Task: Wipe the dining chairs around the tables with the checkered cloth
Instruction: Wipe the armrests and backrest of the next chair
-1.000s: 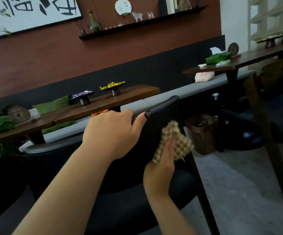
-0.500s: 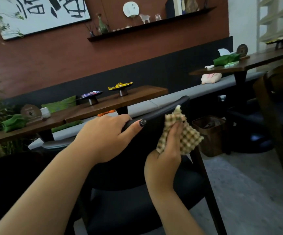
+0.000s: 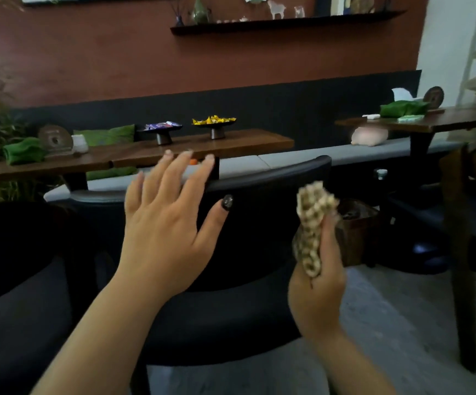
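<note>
Head view — left hand (image 3: 162, 232) fingers spread over chair (image 3: 259, 181); right hand (image 3: 316, 292) grips checkered cloth (image 3: 312, 220).

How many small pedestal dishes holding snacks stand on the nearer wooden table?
2. One dark pedestal dish with purple-wrapped snacks stands left; the second dish, with yellow-wrapped snacks, stands right of it. Others may be hidden out of frame.

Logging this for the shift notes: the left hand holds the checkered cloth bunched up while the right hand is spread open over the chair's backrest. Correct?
Not quite: the hands are swapped. The head view shows the right hand holding the bunched checkered cloth, and the left hand spread open over the chair's backrest.
</note>
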